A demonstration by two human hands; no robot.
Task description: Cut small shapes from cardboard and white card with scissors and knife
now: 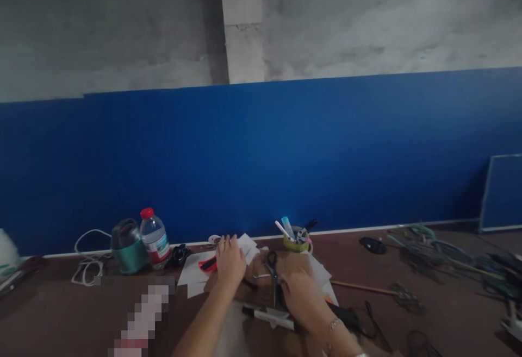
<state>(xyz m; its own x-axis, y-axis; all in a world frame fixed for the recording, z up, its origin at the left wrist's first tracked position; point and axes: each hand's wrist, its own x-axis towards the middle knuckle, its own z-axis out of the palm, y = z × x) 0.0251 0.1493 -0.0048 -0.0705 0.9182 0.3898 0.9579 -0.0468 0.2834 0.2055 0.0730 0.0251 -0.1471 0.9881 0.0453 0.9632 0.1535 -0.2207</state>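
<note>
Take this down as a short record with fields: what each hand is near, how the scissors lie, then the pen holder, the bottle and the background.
Left hand: over white papers, beside a red-and-black object; grip unclear
Right hand: beside the scissors; contact unclear
Scissors: handles toward the wall, blades toward the person
Pen holder: green, with pens standing in it
Bottle: clear, red-capped, upright, right of a teal container
Background: blue lower wall, gray upper wall
</note>
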